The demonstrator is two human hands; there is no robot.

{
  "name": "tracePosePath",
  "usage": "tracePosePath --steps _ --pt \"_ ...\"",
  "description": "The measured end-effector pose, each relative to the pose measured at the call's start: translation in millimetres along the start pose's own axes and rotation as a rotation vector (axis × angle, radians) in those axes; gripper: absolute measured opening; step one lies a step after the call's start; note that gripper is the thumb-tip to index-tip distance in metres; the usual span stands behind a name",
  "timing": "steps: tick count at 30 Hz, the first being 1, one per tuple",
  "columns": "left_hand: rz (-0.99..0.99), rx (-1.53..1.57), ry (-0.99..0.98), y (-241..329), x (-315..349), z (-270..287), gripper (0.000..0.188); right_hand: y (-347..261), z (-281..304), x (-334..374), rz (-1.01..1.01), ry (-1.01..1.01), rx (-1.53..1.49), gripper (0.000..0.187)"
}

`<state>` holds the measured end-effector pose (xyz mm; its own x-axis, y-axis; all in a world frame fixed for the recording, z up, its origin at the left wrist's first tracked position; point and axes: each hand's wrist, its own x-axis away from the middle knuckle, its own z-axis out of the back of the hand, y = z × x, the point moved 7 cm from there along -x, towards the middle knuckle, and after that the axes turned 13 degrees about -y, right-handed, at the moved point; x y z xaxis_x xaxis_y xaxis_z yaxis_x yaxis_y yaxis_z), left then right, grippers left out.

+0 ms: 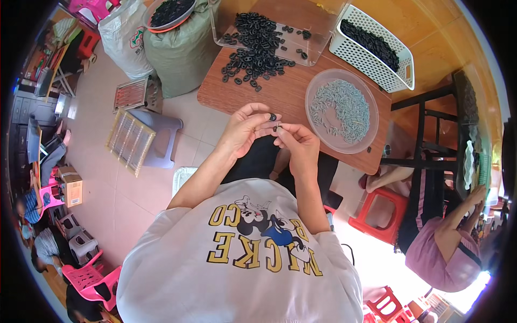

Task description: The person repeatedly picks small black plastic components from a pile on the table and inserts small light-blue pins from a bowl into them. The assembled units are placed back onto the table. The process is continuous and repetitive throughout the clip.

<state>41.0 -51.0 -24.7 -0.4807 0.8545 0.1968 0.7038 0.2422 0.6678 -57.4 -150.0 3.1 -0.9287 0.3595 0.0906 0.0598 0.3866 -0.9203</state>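
The fingers of the left hand (240,133) close in a pinch, thumb against index finger, on a black piece (272,117) that juts out just past their tips. Just below it, the thumb and index finger of the right hand (299,142) grip a smaller dark piece (276,128); whether the two pieces touch is too fine to tell. Both are in the air, in front of the near edge of the brown counter (301,89)

The black piece looks light and stiff, likely hard plastic or rubber, not fragile but perhaps slippery, being so small. Its outer edges seem the best place to hold it, leaving the middle free. Which way its long axis runs cannot be made out, as the fingertips cover much of it; the right-hand piece is also too small to read for direction

Farther out, loose black parts (253,59), many of them oval with holes, lie at mixed angles inside a clear bin (328,27) and in front of it. To the right stands a round tub (330,117) of thin silvery screws (353,107), and beyond that a white perforated basket (355,56) holding more black parts
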Motion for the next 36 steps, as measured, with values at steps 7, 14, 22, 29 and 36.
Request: tracePosePath --steps 7,14,22,29,36 --pt "-0.074 0.042 0.057 -3.5 -0.6 -31.8 0.025 2.7 11.8 -1.9 0.019 0.053 0.025 0.008" --pt "-0.098 -0.032 0.064 -9.8 1.9 -31.0 0.026 -0.3 17.6 -0.8 0.014 0.082 0.019 0.008" --pt "-0.146 -0.063 0.088 -7.9 5.3 -27.4 0.022 -0.1 16.0 -0.6 -0.002 0.074 0.036 0.009" --pt "-0.184 -0.204 0.077 -3.7 8.1 -25.6 0.019 -1.0 14.9 0.7 -0.029 0.081 0.052 0.008" --pt "-0.182 -0.41 0.034 -0.5 9.6 -28.4 0.021 -6.8 14.3 1.6 -0.029 0.097 0.105 0.019"
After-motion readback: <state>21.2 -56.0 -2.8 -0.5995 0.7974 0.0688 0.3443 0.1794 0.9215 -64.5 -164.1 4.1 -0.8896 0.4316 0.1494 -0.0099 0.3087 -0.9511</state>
